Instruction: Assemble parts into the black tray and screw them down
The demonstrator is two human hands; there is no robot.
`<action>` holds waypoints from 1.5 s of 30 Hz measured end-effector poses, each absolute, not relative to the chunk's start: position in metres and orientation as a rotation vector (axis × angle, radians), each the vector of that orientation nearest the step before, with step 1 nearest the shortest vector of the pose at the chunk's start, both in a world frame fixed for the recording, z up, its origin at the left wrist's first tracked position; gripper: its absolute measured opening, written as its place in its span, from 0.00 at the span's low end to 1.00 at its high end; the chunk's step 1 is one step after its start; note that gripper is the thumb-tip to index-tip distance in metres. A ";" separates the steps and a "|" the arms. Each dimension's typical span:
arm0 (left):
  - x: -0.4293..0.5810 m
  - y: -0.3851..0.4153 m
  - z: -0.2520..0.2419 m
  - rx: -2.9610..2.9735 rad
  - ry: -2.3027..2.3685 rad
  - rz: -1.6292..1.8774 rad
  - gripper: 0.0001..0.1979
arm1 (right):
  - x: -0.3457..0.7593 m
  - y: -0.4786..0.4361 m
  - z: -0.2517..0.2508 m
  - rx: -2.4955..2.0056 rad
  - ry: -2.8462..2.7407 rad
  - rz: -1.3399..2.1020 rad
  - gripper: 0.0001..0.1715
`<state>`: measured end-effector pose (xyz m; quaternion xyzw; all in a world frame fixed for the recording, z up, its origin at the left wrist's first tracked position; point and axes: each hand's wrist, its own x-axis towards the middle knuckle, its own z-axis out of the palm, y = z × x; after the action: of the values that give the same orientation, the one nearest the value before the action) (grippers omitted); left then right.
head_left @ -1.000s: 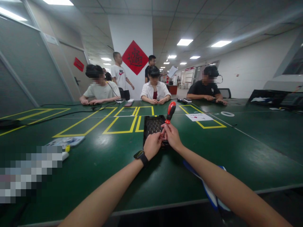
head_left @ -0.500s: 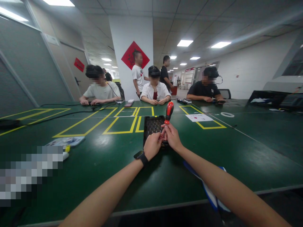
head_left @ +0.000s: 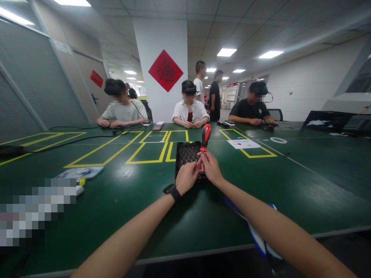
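Observation:
A screwdriver with a red and black handle stands nearly upright over a black tray with a patterned inside. My right hand is closed around the screwdriver's lower part, just under the handle. Close against it, my left hand has its fingers pinched together by the screwdriver's lower end. What the left fingers hold, if anything, is hidden. Both hands are over the near part of the tray, which they partly cover. A dark watch is on my left wrist.
Yellow tape outlines mark the green table. A printed paper and a white ring lie to the right. Blue and white fabric lies under my right forearm. Several people sit across the table; a black cable runs along the left.
The screwdriver handle has tilted very slightly to the left, while both hands stay in nearly the same place. Two people in the background have walked to the right.

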<state>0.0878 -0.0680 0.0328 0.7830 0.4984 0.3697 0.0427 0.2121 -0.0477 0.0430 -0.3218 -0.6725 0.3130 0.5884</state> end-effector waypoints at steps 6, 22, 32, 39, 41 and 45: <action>0.088 -0.068 0.035 2.337 1.465 1.116 0.07 | 0.212 -0.047 0.043 -0.750 -1.574 0.712 0.18; 0.086 -0.062 0.031 2.364 1.475 1.175 0.03 | 0.213 -0.047 0.043 -0.749 -1.576 0.693 0.18; 0.086 -0.065 0.034 2.404 1.494 1.144 0.03 | 0.212 -0.049 0.044 -0.757 -1.590 0.672 0.19; 0.086 -0.067 0.033 2.387 1.485 1.144 0.04 | 0.211 -0.046 0.041 -0.786 -1.545 0.631 0.19; 0.086 -0.066 0.031 2.393 1.470 1.148 0.04 | 0.212 -0.045 0.041 -0.781 -1.550 0.639 0.19; 0.086 -0.065 0.030 2.394 1.414 1.140 0.07 | 0.213 -0.044 0.041 -0.754 -1.603 0.698 0.19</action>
<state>0.0858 -0.0649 0.0300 0.7948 0.4694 0.3786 0.0684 0.2132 -0.0444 0.0409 -0.3228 -0.6858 0.2986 0.5800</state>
